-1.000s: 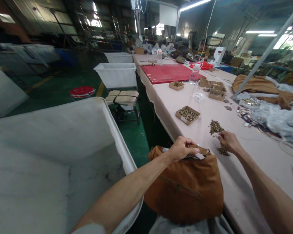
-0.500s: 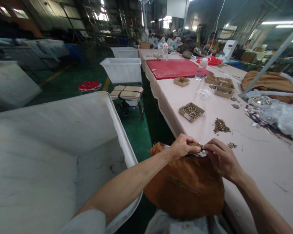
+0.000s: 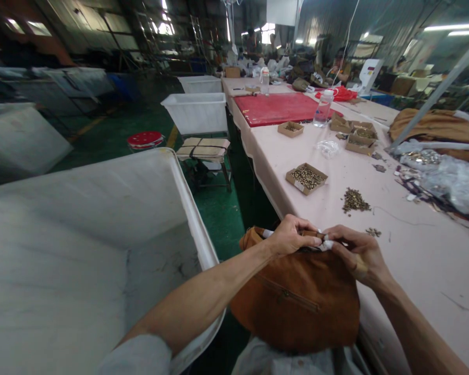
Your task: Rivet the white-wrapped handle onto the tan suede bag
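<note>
The left forearm slants from the lower left to the lower centre, where the left hand (image 3: 293, 237) pinches the rim of a brown bag (image 3: 297, 307) between thumb and fingers. The right forearm rises from the lower right corner; the right hand (image 3: 361, 255) bends inward, thumb and fingertips meeting the rim just beside the left, though whether they clamp cloth or a small piece I cannot tell. The bag sits at bottom centre; the 2 hands hide part of its opening. A white bin (image 3: 172, 161) fills the lower left, the left forearm crossing its edge. Right of centre, a table (image 3: 414, 271) carries 1 box of studs (image 3: 306, 178), a loose pile (image 3: 355, 200) and a smaller cluster (image 3: 373, 232) near the right hand.
</note>
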{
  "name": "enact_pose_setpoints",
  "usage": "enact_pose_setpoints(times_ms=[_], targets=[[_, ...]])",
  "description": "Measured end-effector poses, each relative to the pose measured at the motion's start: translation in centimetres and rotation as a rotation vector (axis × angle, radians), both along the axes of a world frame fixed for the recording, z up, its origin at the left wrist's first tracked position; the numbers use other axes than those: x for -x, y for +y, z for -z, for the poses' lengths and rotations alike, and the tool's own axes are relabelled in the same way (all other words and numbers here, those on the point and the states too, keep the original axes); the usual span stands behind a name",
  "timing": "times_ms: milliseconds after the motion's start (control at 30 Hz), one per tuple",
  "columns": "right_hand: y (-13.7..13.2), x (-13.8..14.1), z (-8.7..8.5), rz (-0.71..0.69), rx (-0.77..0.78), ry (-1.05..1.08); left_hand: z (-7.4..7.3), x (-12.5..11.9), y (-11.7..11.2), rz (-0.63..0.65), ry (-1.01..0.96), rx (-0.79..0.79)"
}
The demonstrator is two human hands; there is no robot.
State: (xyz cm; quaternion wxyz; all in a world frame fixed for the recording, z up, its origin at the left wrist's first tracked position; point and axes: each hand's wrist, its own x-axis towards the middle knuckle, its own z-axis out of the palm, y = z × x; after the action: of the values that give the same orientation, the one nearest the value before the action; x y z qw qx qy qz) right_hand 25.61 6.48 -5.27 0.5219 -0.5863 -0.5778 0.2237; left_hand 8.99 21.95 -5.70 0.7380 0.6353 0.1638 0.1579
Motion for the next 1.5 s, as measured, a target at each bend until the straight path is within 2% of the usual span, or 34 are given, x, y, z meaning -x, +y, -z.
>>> enact_pose_setpoints(times_ms=[100, 300, 633, 700, 800, 967, 1133, 1300, 1400, 1500], targets=[[-0.2, -0.2, 0.4, 0.046, 0.061, 0.085, -0.3, 0.0, -0.2, -0.031, 0.002, -0.086], [-0.2, -0.1, 1.1, 0.187, 0.13, 0.105, -0.7, 0.0, -0.5, -0.045, 0.015, -0.208], [-0.2, 0.6, 0.5, 0.276, 0.135, -0.11, -0.8, 0.2, -0.9, -0.012, 0.096, -0.346], [-0.3, 0.5, 0.2, 0.253, 0.128, -0.115, -1.0, 0.2, -1.0, 0.003, 0.116, -0.375], [-0.6, 0.1, 0.0, 0.138, 0.158, -0.07, -1.2, 0.2, -1.2, 0.012, 0.147, -0.414], [-1.1, -0.7, 0.5, 0.039, 0.189, 0.014, -1.3, 0.1, -1.4, 0.076, 0.17, -0.406], [-1.2, -0.7, 0.3, 0.024, 0.19, 0.028, -1.4, -0.1, -1.4, 0.102, 0.18, -0.347], [-1.1, -0.6, 0.5, 0.06, 0.192, 0.007, -0.5, -0.4, -1.2, 0.148, 0.206, -0.272], [-1.1, -0.7, 1.0, 0.082, 0.187, 0.002, -0.3, -0.3, -1.3, 0.151, 0.2, -0.321], [-0.8, -1.0, 1.3, 0.06, 0.212, 0.001, -0.8, -0.1, -1.6, 0.108, 0.197, -0.455]])
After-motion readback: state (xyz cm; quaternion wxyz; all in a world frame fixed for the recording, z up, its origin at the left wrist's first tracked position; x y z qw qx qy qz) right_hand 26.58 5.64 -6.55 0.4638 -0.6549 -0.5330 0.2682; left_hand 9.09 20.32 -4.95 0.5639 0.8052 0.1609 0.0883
